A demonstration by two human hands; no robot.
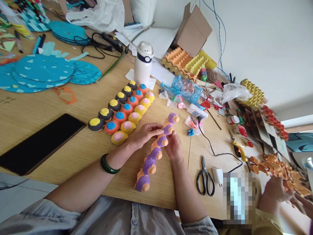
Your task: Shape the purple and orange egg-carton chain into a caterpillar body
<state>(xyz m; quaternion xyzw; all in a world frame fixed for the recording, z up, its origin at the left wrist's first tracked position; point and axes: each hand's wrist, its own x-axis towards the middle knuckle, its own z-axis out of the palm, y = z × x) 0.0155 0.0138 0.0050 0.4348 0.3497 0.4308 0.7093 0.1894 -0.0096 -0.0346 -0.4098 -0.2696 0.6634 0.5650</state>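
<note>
Both hands (145,134) around the top of a painted egg-carton chain (149,164)

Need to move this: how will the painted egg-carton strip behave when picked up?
The painted egg-carton strip is probably light for its size, being moulded pulp. Its narrow joints between cups may bend or tear. Its rounded bumps could let it rock or roll.

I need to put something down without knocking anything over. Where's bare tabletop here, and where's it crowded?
Bare wood lies between the black tablet and the painted egg-carton cups, and right of the purple-and-orange egg-carton chain, between the black cord and the scissors. It's crowded farther on, around the blue plastic bag and egg trays.
</note>
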